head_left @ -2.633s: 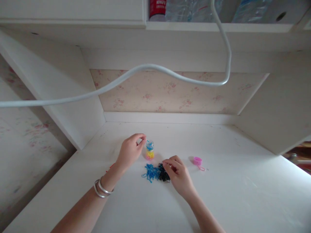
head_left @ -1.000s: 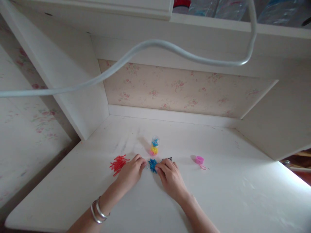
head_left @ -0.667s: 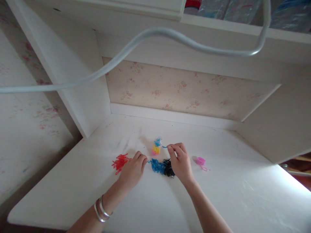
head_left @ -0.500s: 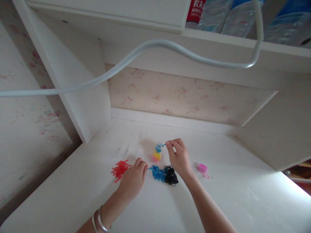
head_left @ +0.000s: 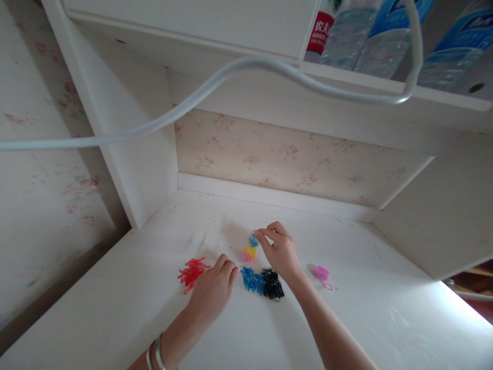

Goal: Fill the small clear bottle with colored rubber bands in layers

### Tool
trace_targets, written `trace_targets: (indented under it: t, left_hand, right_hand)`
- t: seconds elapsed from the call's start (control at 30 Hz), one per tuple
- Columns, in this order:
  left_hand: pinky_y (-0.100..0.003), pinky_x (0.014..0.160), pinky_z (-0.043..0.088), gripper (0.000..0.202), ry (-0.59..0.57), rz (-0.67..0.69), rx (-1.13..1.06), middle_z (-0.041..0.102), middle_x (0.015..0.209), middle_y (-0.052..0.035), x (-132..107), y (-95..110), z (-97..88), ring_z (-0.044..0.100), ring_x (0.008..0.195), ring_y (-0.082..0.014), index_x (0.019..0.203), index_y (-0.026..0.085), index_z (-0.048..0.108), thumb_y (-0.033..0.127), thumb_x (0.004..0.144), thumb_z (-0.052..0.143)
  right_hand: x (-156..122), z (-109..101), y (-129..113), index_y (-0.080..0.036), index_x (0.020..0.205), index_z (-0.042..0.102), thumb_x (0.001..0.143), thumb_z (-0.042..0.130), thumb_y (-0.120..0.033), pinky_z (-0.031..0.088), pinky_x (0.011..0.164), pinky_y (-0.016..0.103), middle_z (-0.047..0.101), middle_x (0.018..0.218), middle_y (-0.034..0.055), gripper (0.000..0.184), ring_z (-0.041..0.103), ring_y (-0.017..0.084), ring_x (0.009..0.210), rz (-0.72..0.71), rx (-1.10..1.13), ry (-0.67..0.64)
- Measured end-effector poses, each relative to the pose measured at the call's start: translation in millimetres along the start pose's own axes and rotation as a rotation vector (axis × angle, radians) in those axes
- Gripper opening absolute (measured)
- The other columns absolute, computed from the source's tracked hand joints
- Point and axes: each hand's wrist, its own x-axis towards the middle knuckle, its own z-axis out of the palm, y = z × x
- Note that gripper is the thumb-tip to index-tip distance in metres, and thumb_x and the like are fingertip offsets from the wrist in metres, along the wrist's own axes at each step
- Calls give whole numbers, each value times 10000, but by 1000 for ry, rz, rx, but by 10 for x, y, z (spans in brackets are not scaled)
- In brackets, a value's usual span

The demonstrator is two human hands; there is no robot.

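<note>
A small clear bottle [head_left: 250, 251] stands on the white desk, with pink, yellow and blue bits layered inside. My right hand [head_left: 280, 252] pinches at its mouth, thumb and forefinger together on a thin blue rubber band that is mostly hidden by the fingertips. My left hand [head_left: 215, 283] is closed in a pinch beside a pile of blue rubber bands [head_left: 252, 281]; what its fingertips hold is too small to make out. Black rubber bands [head_left: 272, 285] lie in a heap touching the blue ones. Left of my left hand are red rubber bands [head_left: 191, 273].
A pink cap with a loop [head_left: 322, 273] lies to the right on the desk [head_left: 346, 318]. A pale cable [head_left: 246, 64] crosses above. Plastic bottles [head_left: 385, 43] stand on the upper shelf. A side panel [head_left: 142, 169] bounds the desk at left.
My right hand has moved slightly left, bringing the blue band from beside the bottle to its mouth. The left hand stays by the blue pile. The camera view has shifted a little.
</note>
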Motion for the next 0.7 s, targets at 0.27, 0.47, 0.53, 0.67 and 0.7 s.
trace_targets:
  t: [0.27, 0.47, 0.53, 0.67, 0.7]
  left_hand:
    - [-269, 666, 473, 283, 39, -18, -108, 593, 957, -44, 10, 3, -57, 621, 777, -158, 932, 206, 597, 321, 979, 343]
    - [-279, 697, 483, 276, 137, -27, -370, 602, 901, -48, 89, 39, -100, 584, 727, -143, 914, 199, 610, 367, 958, 394]
    - [-272, 677, 483, 275, 175, -38, -440, 610, 895, -48, 172, 85, -165, 572, 704, -137, 908, 197, 618, 382, 947, 418]
    - [-249, 654, 479, 264, 238, -10, -482, 619, 907, -46, 440, 199, -377, 571, 708, -132, 932, 197, 634, 391, 929, 456]
    - [-244, 650, 477, 264, 252, 6, -474, 620, 910, -44, 518, 222, -430, 571, 709, -130, 937, 197, 638, 391, 927, 459]
  right_hand:
    - [-382, -126, 59, -222, 825, 717, 898, 527, -407, 438, 593, 246, 553, 788, 24, 275, 548, 137, 722, 168, 197, 77]
    - [-913, 4, 142, -210, 743, 696, 928, 477, -405, 443, 618, 253, 534, 753, 26, 347, 543, 132, 677, 252, 266, -89]
    - [-955, 4, 133, -211, 761, 698, 930, 476, -403, 442, 625, 251, 535, 764, 30, 339, 547, 133, 681, 252, 285, -124]
    - [-931, -34, 102, -217, 769, 695, 933, 475, -386, 438, 623, 241, 528, 763, 25, 323, 547, 127, 671, 248, 312, -130]
    - [-926, -41, 97, -218, 768, 694, 933, 475, -382, 437, 618, 238, 526, 760, 23, 320, 544, 125, 664, 242, 314, -131]
